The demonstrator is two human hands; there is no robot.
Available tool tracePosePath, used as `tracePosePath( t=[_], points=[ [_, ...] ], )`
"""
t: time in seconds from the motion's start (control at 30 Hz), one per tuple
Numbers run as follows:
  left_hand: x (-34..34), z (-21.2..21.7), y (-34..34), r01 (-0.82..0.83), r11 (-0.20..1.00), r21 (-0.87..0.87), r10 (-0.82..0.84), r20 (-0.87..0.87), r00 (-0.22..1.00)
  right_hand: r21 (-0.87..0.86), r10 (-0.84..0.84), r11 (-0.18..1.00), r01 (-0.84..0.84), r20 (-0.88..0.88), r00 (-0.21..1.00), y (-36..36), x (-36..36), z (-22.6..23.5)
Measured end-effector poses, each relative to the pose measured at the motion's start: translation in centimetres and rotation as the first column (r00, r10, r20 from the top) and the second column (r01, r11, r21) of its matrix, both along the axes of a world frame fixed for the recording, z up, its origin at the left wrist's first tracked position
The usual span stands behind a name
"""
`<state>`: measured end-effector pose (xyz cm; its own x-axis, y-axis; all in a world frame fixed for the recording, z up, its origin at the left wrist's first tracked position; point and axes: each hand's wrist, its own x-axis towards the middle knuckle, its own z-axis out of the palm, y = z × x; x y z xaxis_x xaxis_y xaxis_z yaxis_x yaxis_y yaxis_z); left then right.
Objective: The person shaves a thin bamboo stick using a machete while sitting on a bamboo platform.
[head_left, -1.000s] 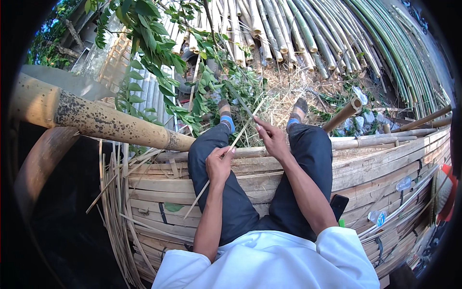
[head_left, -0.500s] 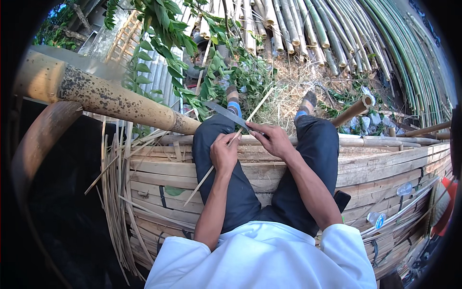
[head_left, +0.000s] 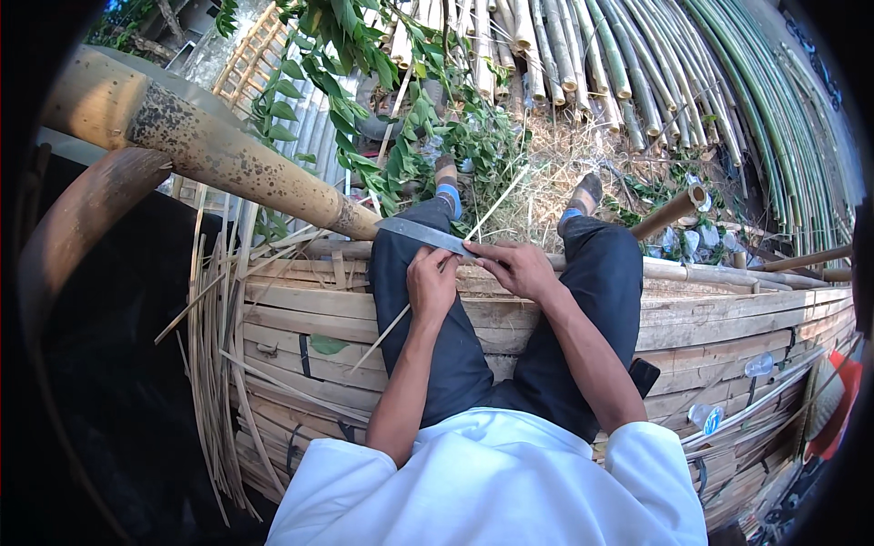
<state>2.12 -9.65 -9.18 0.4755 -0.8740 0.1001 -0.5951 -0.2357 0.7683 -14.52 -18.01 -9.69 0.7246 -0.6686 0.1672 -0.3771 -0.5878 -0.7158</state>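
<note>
Over my lap, my left hand [head_left: 431, 284] is closed on a thin pale bamboo strip [head_left: 499, 204]. The strip slants from beside my left thigh up to the far right, past both hands. My right hand [head_left: 517, 268] grips a knife [head_left: 414, 233] whose flat grey blade points left, with its tip over my left knee. The blade lies across the strip between my hands, close above the left fingers. My right fingers hide the knife's handle, and the thumb and forefinger lie near the strip.
I sit on bundled bamboo slats [head_left: 692, 332]. Loose thin strips [head_left: 208, 364] hang at the left, below a thick bamboo pole [head_left: 246, 177]. Leafy branches [head_left: 341, 109] hang ahead. Bamboo poles [head_left: 637, 73] lie at the far right. A phone [head_left: 644, 375] and plastic cups [head_left: 706, 417] are at my right.
The knife blade has tilted, its tip swinging down toward me, so it lies flatter across the strip. Both hands stay almost in place, and the view has shifted slightly.
</note>
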Motion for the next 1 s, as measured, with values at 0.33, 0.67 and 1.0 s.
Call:
tracePosePath(
  t=[0.33, 0.67, 1.0],
  points=[
    [-0.1, 0.2, -0.3, -0.017, 0.994, 0.105, 0.020, -0.029, 0.999, -0.047, -0.050, 0.998, 0.050, 0.012, 0.999, 0.0, -0.1, -1.1],
    [0.0, 0.1, -0.4, -0.015, 0.993, 0.120, 0.023, -0.061, 0.998, -0.088, -0.061, 0.994, 0.058, -0.030, 0.998, -0.2, -0.2, -1.2],
    [0.1, -0.1, -0.5, -0.020, 0.993, 0.113, 0.027, -0.061, 0.998, -0.106, -0.083, 0.992, 0.073, -0.086, 0.993, -0.1, -0.3, -1.0]
  ],
)
